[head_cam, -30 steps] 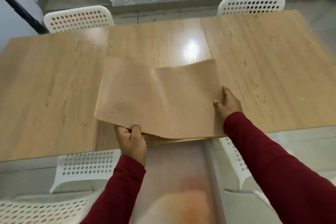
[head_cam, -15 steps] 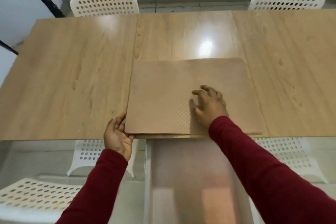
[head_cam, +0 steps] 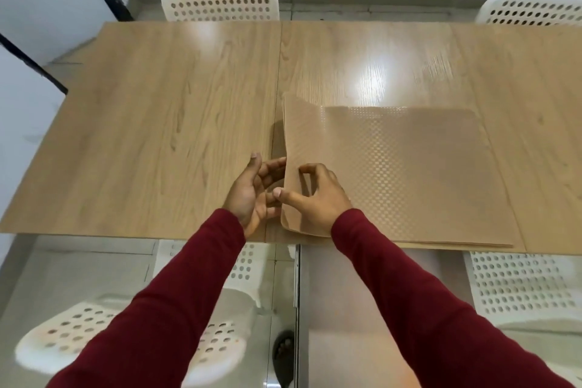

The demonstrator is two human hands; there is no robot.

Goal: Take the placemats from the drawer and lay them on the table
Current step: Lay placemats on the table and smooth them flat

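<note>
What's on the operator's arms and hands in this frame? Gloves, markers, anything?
Both arms wear long dark-red sleeves, plain, ending at the wrists. The left hand and right hand are bare: no gloves, rings, watch or markers visible. No cables or straps show on either arm.
</note>
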